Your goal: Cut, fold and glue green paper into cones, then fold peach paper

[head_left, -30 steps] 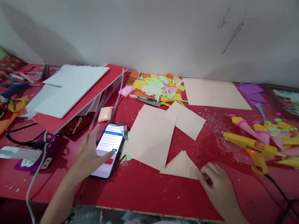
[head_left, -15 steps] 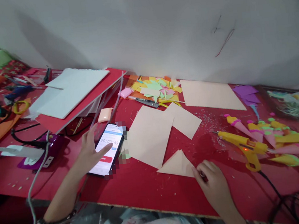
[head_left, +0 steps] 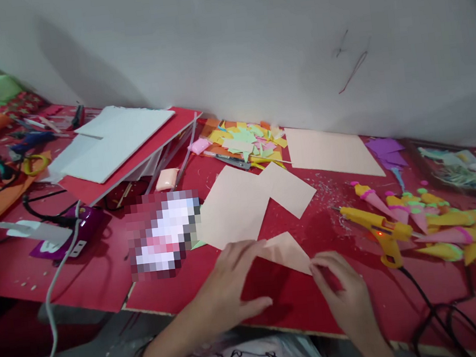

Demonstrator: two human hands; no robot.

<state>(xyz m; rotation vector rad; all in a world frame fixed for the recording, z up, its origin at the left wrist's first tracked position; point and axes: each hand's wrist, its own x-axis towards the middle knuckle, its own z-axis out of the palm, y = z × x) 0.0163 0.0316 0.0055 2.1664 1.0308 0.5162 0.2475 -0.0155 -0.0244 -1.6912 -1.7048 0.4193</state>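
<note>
A small peach paper triangle (head_left: 289, 250) lies near the front edge of the red table (head_left: 223, 203). My left hand (head_left: 228, 285) reaches in from the left, fingers spread, its fingertips at the triangle's left corner. My right hand (head_left: 340, 290) has its fingers curled and pinches the triangle's right corner. A phone (head_left: 162, 236), blurred out, lies to the left of my left hand. Two larger peach sheets (head_left: 241, 204) lie just beyond the triangle.
A yellow glue gun (head_left: 377, 231) with a black cord lies at right beside several coloured paper cones (head_left: 441, 224). Scissors and paper scraps (head_left: 246, 140) sit by the wall. White boards (head_left: 113, 138), a purple device (head_left: 70, 235) and cables fill the left.
My left hand has left the phone and moved right to the paper triangle. My right hand stays at the triangle's right corner. The view has shifted slightly.
</note>
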